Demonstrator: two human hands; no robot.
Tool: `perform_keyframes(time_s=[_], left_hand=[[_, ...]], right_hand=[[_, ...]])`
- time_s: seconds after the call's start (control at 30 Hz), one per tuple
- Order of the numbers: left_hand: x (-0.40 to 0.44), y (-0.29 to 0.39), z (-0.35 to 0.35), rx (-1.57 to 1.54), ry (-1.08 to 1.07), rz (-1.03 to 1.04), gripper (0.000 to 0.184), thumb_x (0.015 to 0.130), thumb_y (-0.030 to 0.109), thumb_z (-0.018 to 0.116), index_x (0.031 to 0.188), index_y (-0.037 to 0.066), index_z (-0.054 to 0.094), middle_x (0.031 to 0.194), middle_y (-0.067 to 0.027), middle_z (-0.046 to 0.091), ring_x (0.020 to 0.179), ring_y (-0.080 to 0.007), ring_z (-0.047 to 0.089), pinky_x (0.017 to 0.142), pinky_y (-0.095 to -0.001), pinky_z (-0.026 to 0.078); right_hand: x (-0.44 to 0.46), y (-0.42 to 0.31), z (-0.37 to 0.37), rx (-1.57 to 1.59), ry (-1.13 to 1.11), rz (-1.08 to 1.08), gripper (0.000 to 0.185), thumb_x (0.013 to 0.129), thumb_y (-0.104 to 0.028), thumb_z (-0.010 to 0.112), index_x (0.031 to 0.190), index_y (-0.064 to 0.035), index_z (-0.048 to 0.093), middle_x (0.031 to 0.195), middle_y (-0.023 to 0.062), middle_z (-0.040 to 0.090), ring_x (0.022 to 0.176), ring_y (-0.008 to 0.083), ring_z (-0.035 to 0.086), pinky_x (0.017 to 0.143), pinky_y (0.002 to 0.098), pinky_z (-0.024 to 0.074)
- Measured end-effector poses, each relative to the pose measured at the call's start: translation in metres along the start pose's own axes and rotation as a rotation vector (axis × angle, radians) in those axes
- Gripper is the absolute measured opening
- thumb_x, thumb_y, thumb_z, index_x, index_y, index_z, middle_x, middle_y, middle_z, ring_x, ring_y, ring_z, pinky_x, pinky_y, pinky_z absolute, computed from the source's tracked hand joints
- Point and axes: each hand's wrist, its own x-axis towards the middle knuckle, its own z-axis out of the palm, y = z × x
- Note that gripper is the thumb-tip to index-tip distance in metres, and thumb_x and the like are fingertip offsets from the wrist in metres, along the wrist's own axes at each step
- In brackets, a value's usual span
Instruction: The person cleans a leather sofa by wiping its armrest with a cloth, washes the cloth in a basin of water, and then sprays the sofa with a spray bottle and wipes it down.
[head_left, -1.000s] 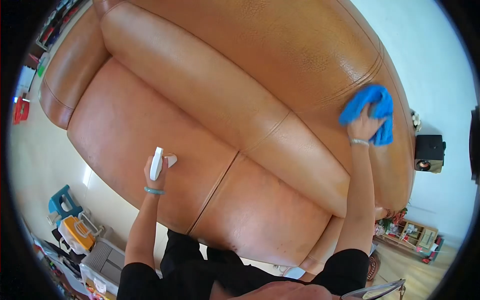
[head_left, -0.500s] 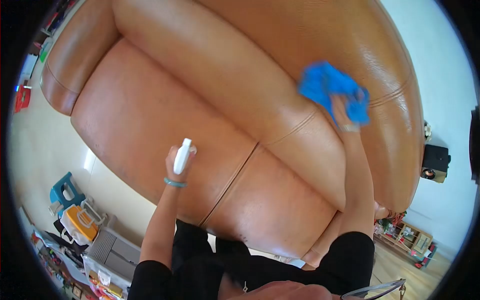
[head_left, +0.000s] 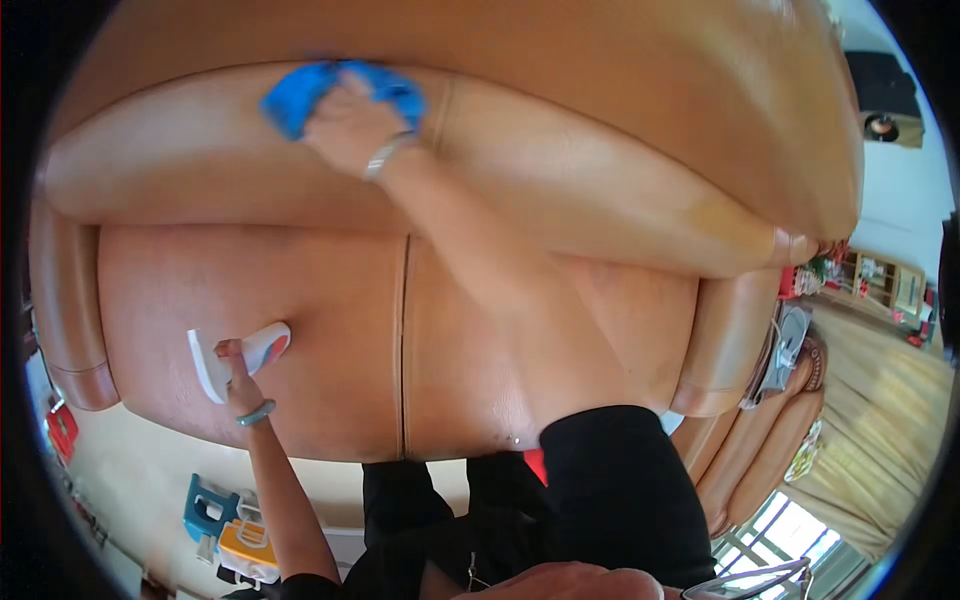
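My right hand (head_left: 352,128) presses a blue cloth (head_left: 290,100) against the upper part of a brown leather sofa's backrest (head_left: 560,130), left of a vertical seam. A silver band circles that wrist. Over the left seat cushion (head_left: 200,270), my left hand (head_left: 240,385) grips a white spray bottle (head_left: 262,350) with an orange-red patch on its label. The bottle is tilted nearly sideways, its trigger head beside my fingers. Whether it touches the leather I cannot tell. A pale green bangle is on my left wrist.
Sofa armrests stand at left (head_left: 70,300) and right (head_left: 735,335). On the floor at lower left are a teal plastic stool (head_left: 208,508) and a yellow-and-white container (head_left: 250,545). A black speaker-like box (head_left: 885,95) stands at upper right, and a beige curtain (head_left: 850,430) hangs below it.
My right hand has swept the cloth leftward along the backrest. The spray bottle has turned sideways in my left hand, which has moved left and lower. The whole view has rotated.
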Motion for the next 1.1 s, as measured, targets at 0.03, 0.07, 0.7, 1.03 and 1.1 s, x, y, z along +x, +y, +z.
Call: perform_keyframes(time_s=[0.03, 0.07, 0.7, 1.03, 1.1], left_hand=[[0.001, 0.005, -0.003, 0.087, -0.048, -0.003, 0.020, 0.089, 0.021, 0.062, 0.096, 0.003, 0.059, 0.089, -0.0021, 0.056, 0.085, -0.0134, 0.054, 0.078, -0.0295, 0.046], [0.001, 0.004, -0.001, 0.067, -0.042, 0.008, 0.021, 0.090, 0.021, 0.062, 0.097, 0.002, 0.059, 0.089, -0.0024, 0.057, 0.086, -0.0136, 0.054, 0.079, -0.0294, 0.046], [-0.238, 0.062, 0.233, 0.052, -0.722, 0.326, 0.019, 0.091, 0.011, 0.055, 0.106, 0.000, 0.057, 0.102, -0.0099, 0.058, 0.094, -0.0186, 0.056, 0.083, -0.0308, 0.046], [-0.231, 0.050, 0.251, 0.103, -0.501, 0.306, 0.024, 0.092, 0.025, 0.054, 0.085, 0.003, 0.058, 0.083, -0.0035, 0.056, 0.082, -0.0159, 0.054, 0.078, -0.0305, 0.046], [-0.234, 0.056, 0.260, 0.129, -0.468, 0.326, 0.024, 0.091, 0.025, 0.055, 0.082, 0.003, 0.057, 0.082, -0.0030, 0.056, 0.080, -0.0150, 0.052, 0.078, -0.0297, 0.044]], right_hand=[[-0.031, 0.014, -0.027, -0.092, -0.203, 0.118, 0.021, 0.084, -0.023, 0.049, 0.079, -0.0129, 0.067, 0.089, 0.0093, 0.066, 0.088, 0.0247, 0.059, 0.093, 0.0412, 0.0368], [-0.069, 0.034, -0.064, -0.183, -0.406, 0.229, 0.023, 0.086, -0.024, 0.048, 0.079, -0.0123, 0.067, 0.088, 0.0100, 0.065, 0.088, 0.0257, 0.059, 0.091, 0.0410, 0.0379], [-0.270, 0.091, -0.066, -0.126, 0.375, 0.119, 0.035, 0.085, -0.024, 0.051, 0.120, -0.0199, 0.057, 0.133, 0.0026, 0.050, 0.121, 0.0227, 0.047, 0.101, 0.0462, 0.0346], [-0.633, 0.280, -0.297, -0.511, -0.005, 1.125, 0.043, 0.086, -0.029, 0.050, 0.127, -0.0146, 0.053, 0.130, 0.0107, 0.053, 0.121, 0.0299, 0.045, 0.100, 0.0553, 0.0300], [-0.680, 0.292, -0.302, -0.624, 0.491, 1.358, 0.047, 0.091, -0.026, 0.044, 0.136, -0.0151, 0.044, 0.144, 0.0133, 0.037, 0.133, 0.0350, 0.032, 0.105, 0.0594, 0.0219]])
